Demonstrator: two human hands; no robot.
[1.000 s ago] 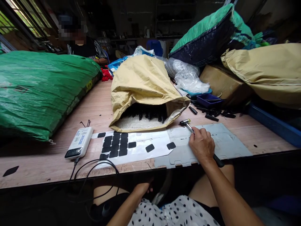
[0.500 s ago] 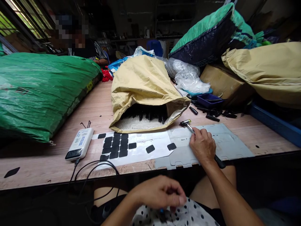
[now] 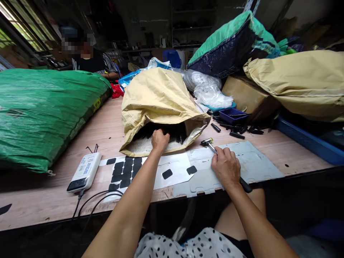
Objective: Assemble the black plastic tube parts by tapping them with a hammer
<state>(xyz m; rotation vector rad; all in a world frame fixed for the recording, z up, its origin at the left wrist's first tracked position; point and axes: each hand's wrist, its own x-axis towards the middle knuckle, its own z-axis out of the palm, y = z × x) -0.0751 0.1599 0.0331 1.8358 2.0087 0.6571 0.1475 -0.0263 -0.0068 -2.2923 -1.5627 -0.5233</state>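
Observation:
My right hand (image 3: pixel 225 165) is closed around the handle of a small hammer (image 3: pixel 211 146), over the grey board (image 3: pixel 258 161). The hammer's head, with a yellowish face, points toward the bag, and its black grip end sticks out below my wrist. My left hand (image 3: pixel 160 139) reaches into the mouth of a tan woven bag (image 3: pixel 158 95). Its fingers are curled, and the tips are hidden among slim black pieces (image 3: pixel 180 136) in the bag. What they grip, if anything, cannot be made out. Black rounded-square pads (image 3: pixel 117 168) lie on a white sheet (image 3: pixel 176 166) beneath my left forearm.
A white power bank (image 3: pixel 84 172) with a black cable lies at left, beside a large green sack (image 3: pixel 48 118). Black pieces (image 3: pixel 237 135), a purple tray (image 3: pixel 233 115) and a blue crate (image 3: pixel 309 139) are at right. A person (image 3: pixel 91 62) sits across the table.
My left hand has moved from above my lap forward into the bag's mouth. My right hand keeps its grip on the hammer in the same place. The view has shifted slightly.

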